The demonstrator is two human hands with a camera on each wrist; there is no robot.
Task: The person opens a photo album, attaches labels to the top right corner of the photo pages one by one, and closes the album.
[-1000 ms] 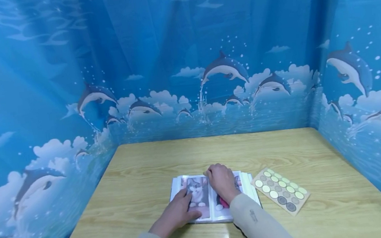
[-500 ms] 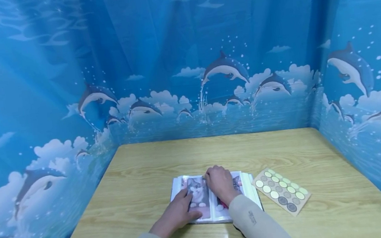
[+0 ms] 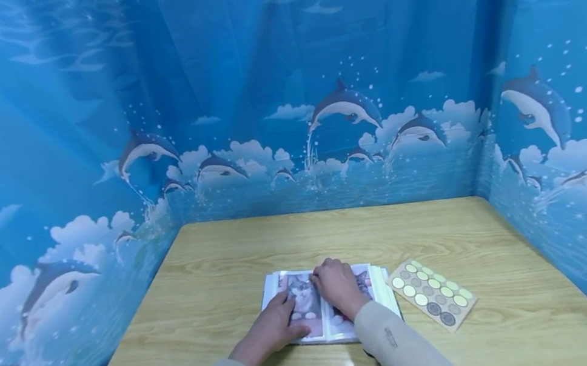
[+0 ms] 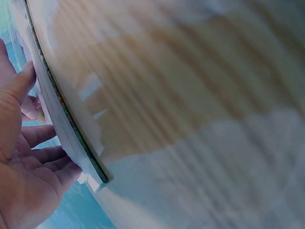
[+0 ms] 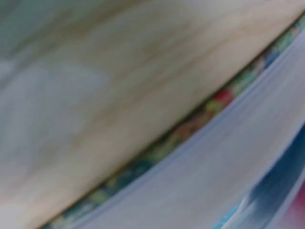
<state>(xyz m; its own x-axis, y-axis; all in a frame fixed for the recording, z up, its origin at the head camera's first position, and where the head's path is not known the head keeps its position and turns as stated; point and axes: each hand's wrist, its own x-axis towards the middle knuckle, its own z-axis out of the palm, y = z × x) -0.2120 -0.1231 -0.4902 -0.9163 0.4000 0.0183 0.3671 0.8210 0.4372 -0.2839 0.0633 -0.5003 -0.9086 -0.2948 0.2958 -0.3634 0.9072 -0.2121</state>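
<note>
An open photo album [image 3: 315, 325] lies on the table, with a cat photo in clear sleeves on each page. My left hand [image 3: 272, 325] rests on the left page, fingers extended; in the left wrist view the left hand [image 4: 33, 167] lies along the album's page edges [image 4: 62, 119]. Over the middle of the album, my right hand [image 3: 337, 287] has curled fingers, their tips at the left photo's upper right corner. A small yellowish piece, apparently a round sticker [image 4: 41, 115], shows at those fingertips in the left wrist view. The right wrist view shows only the album's patterned cover edge [image 5: 190, 126].
A sheet of round stickers [image 3: 433, 293], pale yellow and grey, lies right of the album, close to its edge. The wooden table [image 3: 215, 260] reaches back to a blue dolphin-print curtain [image 3: 260, 89] around the sides and back.
My right hand has shifted slightly left and toward me, its fingertips passing from the album's centre onto the left page. The yellowish piece at its fingertips no longer shows from the head. My left hand stays still.
</note>
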